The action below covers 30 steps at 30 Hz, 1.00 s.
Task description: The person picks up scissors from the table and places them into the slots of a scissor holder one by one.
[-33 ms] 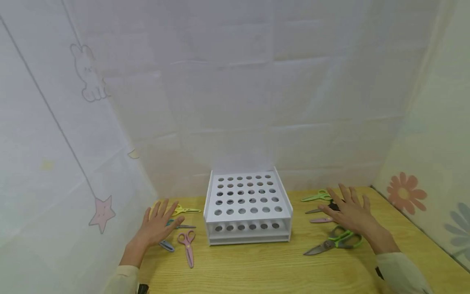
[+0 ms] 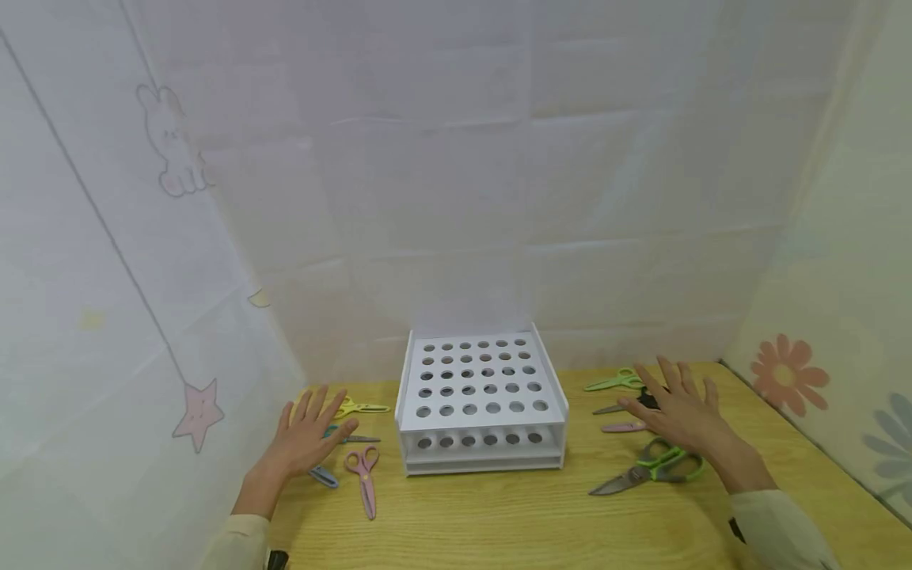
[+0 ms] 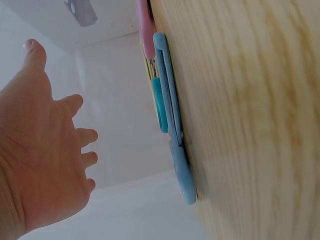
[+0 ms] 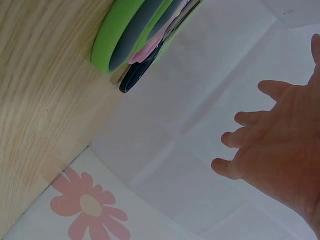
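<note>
My left hand [image 2: 308,437] hovers above the table's left side, fingers spread and holding nothing. Around it lie yellow scissors [image 2: 363,408], teal-handled scissors [image 2: 365,438], pink scissors [image 2: 366,481] and blue scissors [image 3: 172,105], partly hidden by the hand in the head view. Over the right side, my right hand [image 2: 687,416] is likewise spread and raised, with nothing in it. Beneath and beside it are light green scissors [image 2: 614,381], black-handled scissors [image 2: 650,398], pink scissors [image 2: 624,427], partly covered, and large green-and-grey scissors [image 2: 648,469].
Between the hands stands a white rack [image 2: 479,417] with rows of round holes in its stepped top. The wooden table [image 2: 484,522] meets a white sheet [image 2: 470,198] behind, and printed sheets hang at both sides.
</note>
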Tool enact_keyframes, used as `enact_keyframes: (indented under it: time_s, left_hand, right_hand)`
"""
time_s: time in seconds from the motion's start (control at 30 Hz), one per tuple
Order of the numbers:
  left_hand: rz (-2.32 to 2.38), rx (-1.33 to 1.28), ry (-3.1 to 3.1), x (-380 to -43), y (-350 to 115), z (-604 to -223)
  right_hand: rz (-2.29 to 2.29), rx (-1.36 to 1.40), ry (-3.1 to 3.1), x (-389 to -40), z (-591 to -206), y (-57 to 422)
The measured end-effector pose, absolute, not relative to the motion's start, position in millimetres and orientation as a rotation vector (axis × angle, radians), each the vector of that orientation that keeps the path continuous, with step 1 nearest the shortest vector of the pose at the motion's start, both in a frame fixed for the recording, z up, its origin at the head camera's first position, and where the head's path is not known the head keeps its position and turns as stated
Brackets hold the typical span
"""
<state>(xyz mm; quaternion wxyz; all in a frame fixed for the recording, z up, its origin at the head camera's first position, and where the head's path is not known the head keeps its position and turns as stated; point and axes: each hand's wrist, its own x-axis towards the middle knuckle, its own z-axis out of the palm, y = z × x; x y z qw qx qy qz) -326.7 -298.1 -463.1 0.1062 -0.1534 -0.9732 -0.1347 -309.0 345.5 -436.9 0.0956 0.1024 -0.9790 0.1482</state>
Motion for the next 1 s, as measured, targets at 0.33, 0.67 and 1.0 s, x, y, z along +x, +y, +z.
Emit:
enact_keyframes:
  time_s: [0.33, 0.67, 1.0]
  left_hand:
    - [-0.356, -0.476, -2.887, -328.9, -283.5, -463.4]
    - [-0.303, -0.425, -2.973, -325.0, -262.6, -456.4]
    - [-0.454, -0.366, -3.095, -314.8, -252.4, -464.6]
  right_hand:
    - [0.932, 0.701, -2.693, -309.9, -418.2, 316.7]
    - [1.09, 0.929, -2.612, -299.1, -412.9, 257.4]
    - [1.003, 0.978, -2.488, -301.7, -428.4, 244.3]
